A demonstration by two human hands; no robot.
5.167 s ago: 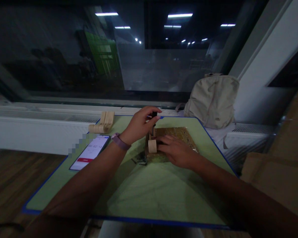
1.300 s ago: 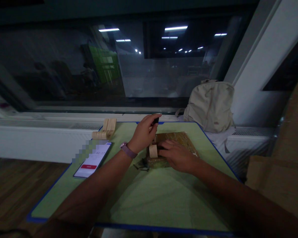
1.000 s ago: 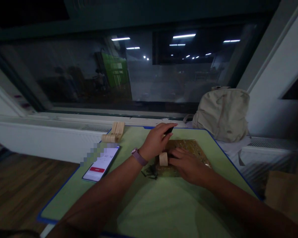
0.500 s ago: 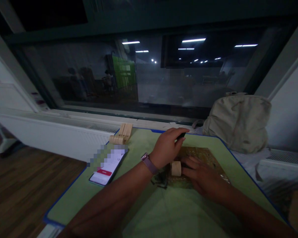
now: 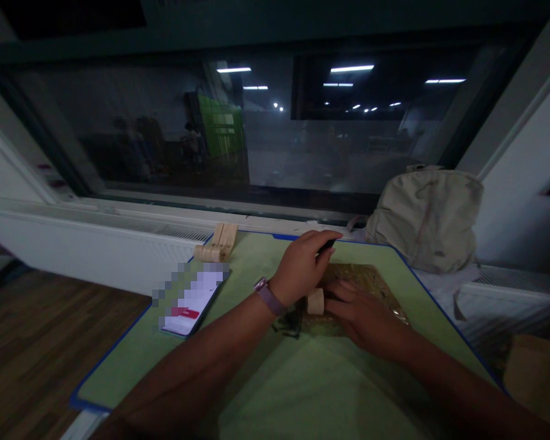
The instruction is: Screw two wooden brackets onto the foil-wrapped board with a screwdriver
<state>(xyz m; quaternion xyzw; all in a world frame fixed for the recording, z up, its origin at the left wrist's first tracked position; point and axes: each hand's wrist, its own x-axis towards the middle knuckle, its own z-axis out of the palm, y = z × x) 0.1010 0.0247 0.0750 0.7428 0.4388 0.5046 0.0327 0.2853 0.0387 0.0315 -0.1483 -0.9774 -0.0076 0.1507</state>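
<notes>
My left hand (image 5: 305, 263), with a watch (image 5: 268, 293) on a purple band at the wrist, is raised over the far part of the board. Its fingers are closed around a small black object (image 5: 326, 245), mostly hidden in the grip. Below it a small pale wooden block (image 5: 315, 302) stands on a brown, shiny, tape-like covered board (image 5: 376, 284). My right hand (image 5: 371, 318) rests low on that board, its fingertips gripping the block's right side. Several dark thin pieces (image 5: 289, 324) lie at the board's left edge, too blurred to name.
The green table (image 5: 266, 379) has a blue edge. On its left lie a phone (image 5: 195, 302) with a lit screen and, behind it, a few joined wooden pieces (image 5: 217, 244). A beige backpack (image 5: 428, 220) leans at the back right. A window and a radiator (image 5: 96, 244) border the far side.
The whole view has shifted slightly, so everything sits a little further left and up. Both hands keep nearly the same pose over the board.
</notes>
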